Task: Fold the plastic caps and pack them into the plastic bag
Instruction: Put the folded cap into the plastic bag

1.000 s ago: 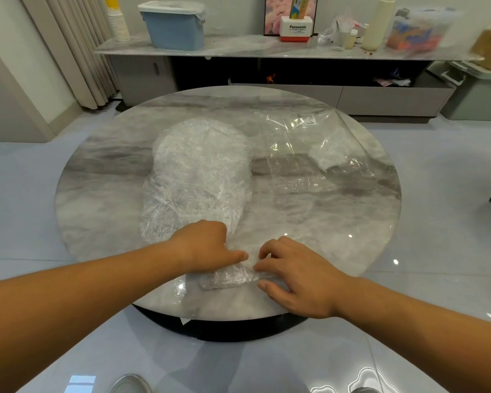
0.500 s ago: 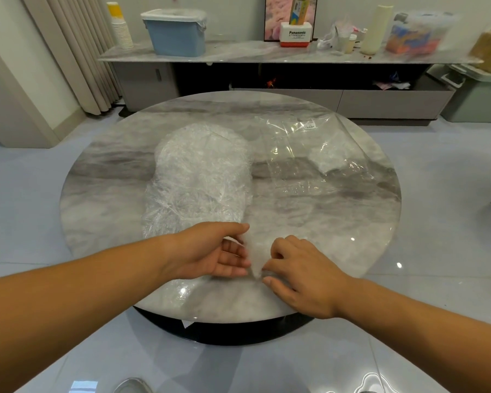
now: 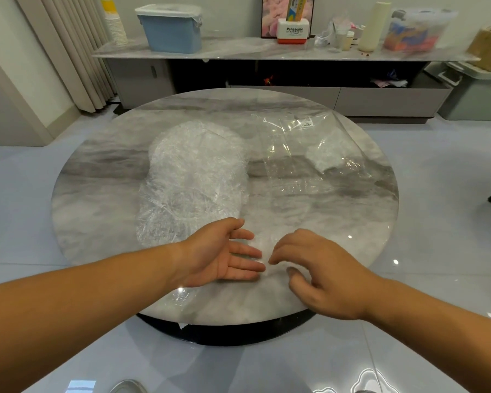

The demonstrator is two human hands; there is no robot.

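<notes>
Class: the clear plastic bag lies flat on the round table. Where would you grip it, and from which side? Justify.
Probably pinch the plastic bag at its near edge, from the person's side, with the right hand. It is thin film lying flat on the table, so only an edge offers a grip; the near one lies clear of the folded cap inside.
</notes>
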